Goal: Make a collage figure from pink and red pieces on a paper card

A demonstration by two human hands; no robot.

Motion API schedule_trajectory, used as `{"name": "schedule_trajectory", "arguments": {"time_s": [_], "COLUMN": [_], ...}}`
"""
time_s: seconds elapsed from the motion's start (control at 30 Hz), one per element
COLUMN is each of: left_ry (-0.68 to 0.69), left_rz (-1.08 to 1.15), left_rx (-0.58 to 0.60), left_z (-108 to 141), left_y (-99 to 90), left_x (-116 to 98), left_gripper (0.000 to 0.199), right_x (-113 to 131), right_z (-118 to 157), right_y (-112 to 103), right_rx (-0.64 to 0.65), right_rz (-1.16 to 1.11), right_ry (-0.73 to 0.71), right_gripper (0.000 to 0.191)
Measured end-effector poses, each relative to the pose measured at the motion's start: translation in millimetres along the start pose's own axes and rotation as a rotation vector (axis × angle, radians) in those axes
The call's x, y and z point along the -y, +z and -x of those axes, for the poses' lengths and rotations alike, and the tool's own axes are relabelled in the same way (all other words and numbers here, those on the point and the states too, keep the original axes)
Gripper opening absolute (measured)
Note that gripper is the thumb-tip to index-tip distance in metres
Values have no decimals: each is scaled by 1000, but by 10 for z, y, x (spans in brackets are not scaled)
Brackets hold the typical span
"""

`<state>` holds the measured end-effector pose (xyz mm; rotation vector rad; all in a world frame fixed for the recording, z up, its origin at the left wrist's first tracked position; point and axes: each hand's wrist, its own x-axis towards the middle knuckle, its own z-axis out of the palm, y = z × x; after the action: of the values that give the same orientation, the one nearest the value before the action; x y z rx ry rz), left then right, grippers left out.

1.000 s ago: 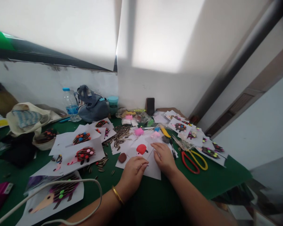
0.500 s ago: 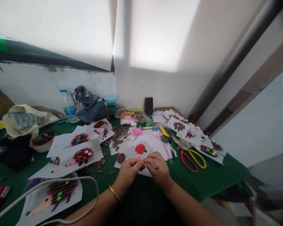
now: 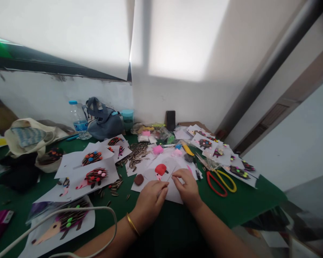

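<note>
My left hand (image 3: 150, 199), with a gold bangle on its wrist, rests fingers-down on the near part of a white sheet (image 3: 174, 191) on the green table. My right hand (image 3: 187, 185) lies beside it, fingertips touching the same sheet just right of a red clay hedgehog shape (image 3: 161, 169) stuck on it. The two hands are a little apart, and I see nothing held in either. A brown clay lump (image 3: 139, 179) sits on the sheet's left corner.
Red-and-yellow scissors (image 3: 221, 180) lie right of my right hand. A pile of sunflower seeds (image 3: 137, 153) and several finished hedgehog sheets (image 3: 97, 176) spread to the left and far right. A water bottle (image 3: 78, 120), a grey bag (image 3: 104, 123) and a phone (image 3: 170, 120) stand by the wall. A white cable (image 3: 70, 211) loops at the near left.
Half a second ago my fingertips were pinched together above the sheet's near edge. The hands have since parted and settled back onto the sheet, the right one moving forward.
</note>
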<state>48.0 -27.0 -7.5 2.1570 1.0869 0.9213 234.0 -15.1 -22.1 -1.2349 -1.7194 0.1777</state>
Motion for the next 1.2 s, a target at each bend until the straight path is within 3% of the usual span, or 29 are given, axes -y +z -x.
{"name": "schedule_trajectory", "arguments": {"time_s": [0.13,0.3,0.43,0.67,0.87,1.07,1.2], "left_ry": [126,150,136,131,134,132,134], "left_rz": [-277,-407,-443,-486,-487,-474,-475], "left_rx": [101,184,210,230,229,221,224], "left_z": [30,97,132,141,129,124,129], "left_y": [-7,56,101,141,125,119,117], "left_x": [-49,-61,-20,12,1,-4,-8], "left_gripper": [16,29,43,50,45,45,43], "right_x": [-206,-264,-225,-38,-26,5,-12], "right_z": [-32,-3,39,173,162,181,188], "right_y": [-9,67,56,-131,-157,-146,-146], "right_rx": [149,324,319,364,316,422,378], "right_rz": [144,320,470,486,599,528,599], "right_ry": [120,5,-40,-133,-27,-93,-10], "right_gripper": [12,15,17,22,28,31,35]}}
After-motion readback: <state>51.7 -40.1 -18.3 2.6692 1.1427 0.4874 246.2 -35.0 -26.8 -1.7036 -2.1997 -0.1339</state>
